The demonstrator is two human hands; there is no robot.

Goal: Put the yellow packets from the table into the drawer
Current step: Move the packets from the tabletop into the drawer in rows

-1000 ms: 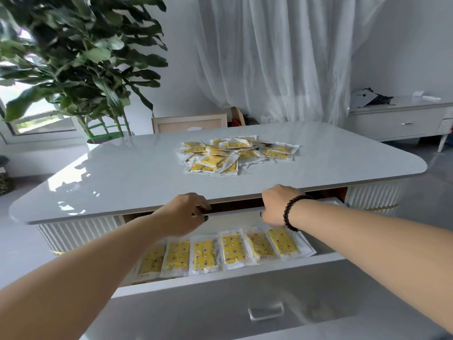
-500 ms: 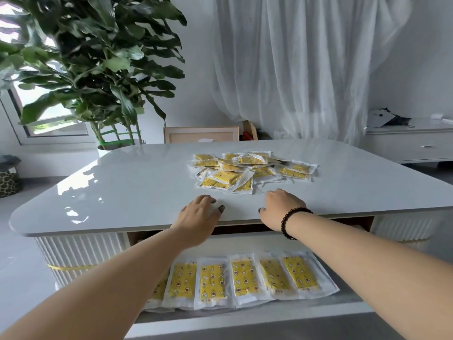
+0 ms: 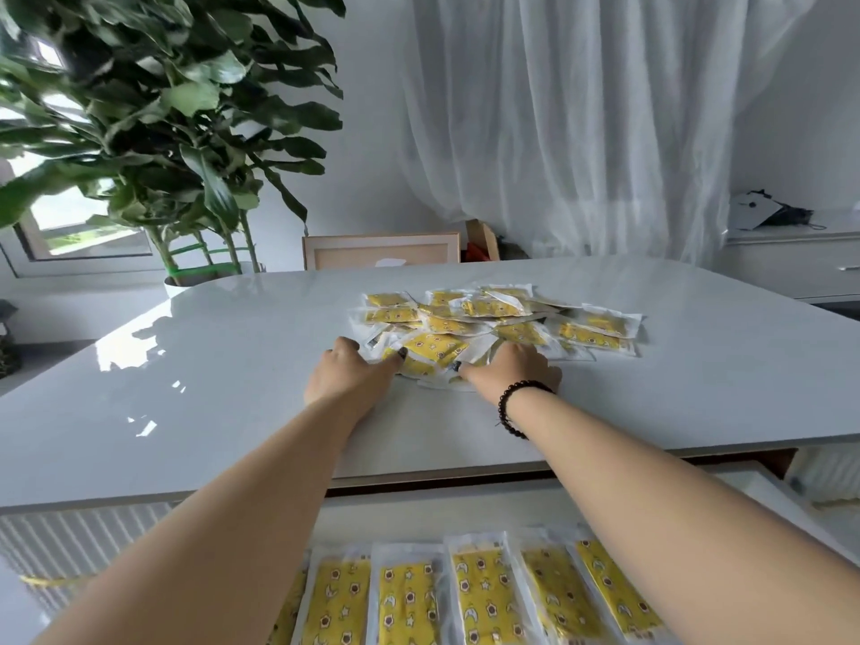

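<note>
Packets on table: heap of yellow packets (image 3: pixel 493 321) lies loosely piled on the white table (image 3: pixel 209 365), past its middle; each is a clear-edged wrapper over a yellow printed insert, some tilted and overlapping.
Packets in drawer: row of yellow packets (image 3: pixel 479 598) lies flat, side by side, in the open drawer (image 3: pixel 465 509) under the near table edge; small dark and white figures show on the yellow.
Left hand: left hand (image 3: pixel 349 379) rests at the near left edge of the heap, its fingers bent over the nearest packet and touching it; whether it truly grips one I cannot tell.
Right hand: right hand (image 3: pixel 512 370) sits at the near right side of the heap, fingers curled down onto the packets; a firm hold cannot be made out. A dark bead bracelet (image 3: pixel 516 407) circles the wrist.
Hidden: fingertips of both hands are partly covered by wrappers; forearms cover parts of the drawer row, and the lower frame edge cuts the row's near ends.
Hard to read: print on the heap's far packets is too small to make out.
Surroundings: leafy plant (image 3: pixel 153 123) stands behind the table at left, white curtain (image 3: pixel 581 123) behind, pale sideboard (image 3: pixel 791 263) at right.
</note>
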